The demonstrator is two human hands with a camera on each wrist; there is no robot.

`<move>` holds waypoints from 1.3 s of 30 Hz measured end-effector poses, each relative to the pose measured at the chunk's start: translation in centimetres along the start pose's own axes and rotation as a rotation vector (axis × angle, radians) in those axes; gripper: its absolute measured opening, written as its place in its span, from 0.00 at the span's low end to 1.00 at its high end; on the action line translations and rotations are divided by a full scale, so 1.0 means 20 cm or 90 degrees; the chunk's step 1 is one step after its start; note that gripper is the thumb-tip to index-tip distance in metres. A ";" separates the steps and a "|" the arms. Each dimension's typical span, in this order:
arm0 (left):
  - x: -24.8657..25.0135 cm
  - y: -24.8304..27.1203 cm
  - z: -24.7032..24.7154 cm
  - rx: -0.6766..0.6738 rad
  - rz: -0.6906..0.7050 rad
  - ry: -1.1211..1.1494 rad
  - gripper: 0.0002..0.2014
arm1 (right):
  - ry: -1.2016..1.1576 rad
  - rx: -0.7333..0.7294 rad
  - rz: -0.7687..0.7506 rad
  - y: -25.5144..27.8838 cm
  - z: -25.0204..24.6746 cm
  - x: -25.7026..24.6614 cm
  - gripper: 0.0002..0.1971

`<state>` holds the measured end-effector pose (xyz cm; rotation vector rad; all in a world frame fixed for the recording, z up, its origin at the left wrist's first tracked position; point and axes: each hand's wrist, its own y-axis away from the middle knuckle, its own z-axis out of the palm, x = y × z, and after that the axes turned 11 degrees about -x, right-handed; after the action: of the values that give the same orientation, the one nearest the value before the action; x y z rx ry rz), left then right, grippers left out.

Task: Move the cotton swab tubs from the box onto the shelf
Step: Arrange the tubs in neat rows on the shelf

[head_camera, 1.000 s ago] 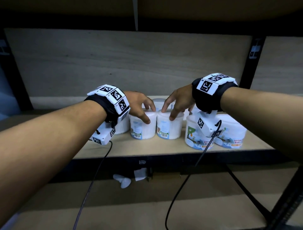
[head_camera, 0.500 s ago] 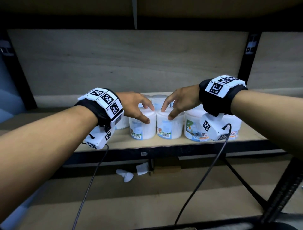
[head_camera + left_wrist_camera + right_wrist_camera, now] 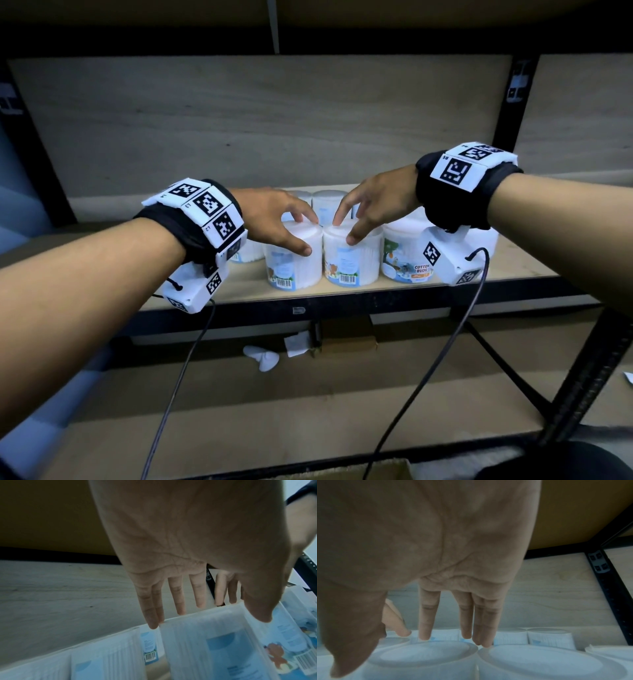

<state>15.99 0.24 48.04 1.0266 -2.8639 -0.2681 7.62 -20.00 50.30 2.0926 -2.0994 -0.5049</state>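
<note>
Two upright cotton swab tubs stand side by side at the shelf (image 3: 239, 287) front edge. The left tub (image 3: 294, 255) lies directly under the left hand (image 3: 274, 222), the right tub (image 3: 352, 255) under the right hand (image 3: 373, 202). Fingers on both are released and spread, fingertips only grazing the lids. Compared with a second ago, both hands sit higher and looser; the tubs are unmoved.

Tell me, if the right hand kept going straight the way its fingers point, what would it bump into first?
Probably the back-row tub just behind the front tub that the right hand hovers over, though depth is hard to judge; the shelf's back panel lies beyond.
</note>
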 end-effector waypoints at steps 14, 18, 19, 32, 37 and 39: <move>0.03 0.00 -0.11 -0.099 -0.063 0.072 0.24 | -0.003 -0.004 0.042 -0.06 -0.02 -0.06 0.18; 0.05 0.00 -0.11 -0.100 -0.069 0.110 0.24 | -0.013 -0.023 0.031 -0.05 -0.03 -0.05 0.17; 0.06 0.00 -0.10 -0.101 -0.072 0.110 0.24 | -0.014 -0.030 0.027 -0.05 -0.03 -0.05 0.17; 0.16 -0.02 -0.11 -0.062 -0.200 0.021 0.31 | -0.011 -0.101 -0.049 -0.03 -0.03 0.00 0.24; 0.17 -0.03 -0.10 -0.059 -0.214 0.006 0.35 | -0.019 -0.112 -0.051 -0.05 -0.02 0.03 0.26; 0.17 -0.03 -0.10 -0.064 -0.212 0.002 0.36 | -0.027 -0.104 -0.051 -0.05 -0.02 0.03 0.24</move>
<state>14.10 -2.65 49.86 1.4767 -2.6312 -0.4273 8.68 -20.54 50.25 2.0970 -1.9298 -0.7107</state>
